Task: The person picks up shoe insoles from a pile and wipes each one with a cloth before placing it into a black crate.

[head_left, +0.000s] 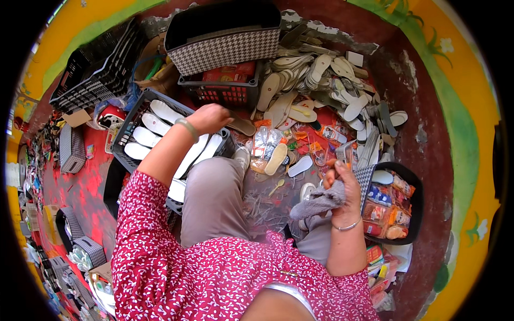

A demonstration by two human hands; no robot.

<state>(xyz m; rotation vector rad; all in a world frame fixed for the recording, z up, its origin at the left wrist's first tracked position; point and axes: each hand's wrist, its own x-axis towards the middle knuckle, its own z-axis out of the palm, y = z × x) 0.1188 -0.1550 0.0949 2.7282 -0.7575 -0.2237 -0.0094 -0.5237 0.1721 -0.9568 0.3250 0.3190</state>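
Head view. Left of centre: in grey plastic crate (122, 138), white insoles (155, 123). Top centre: houndstooth basket (225, 53) above black crate (222, 96) with red packages (230, 74). At right: in black-rimmed basket (417, 206), wrapped packages (379, 214), one pale insole (382, 177). Right of centre: grey cloth (321, 202), inside curled right hand (348, 184). Above centre: left hand (210, 119), fingers bent, at brown insole (243, 125); whether gripped, cannot tell.
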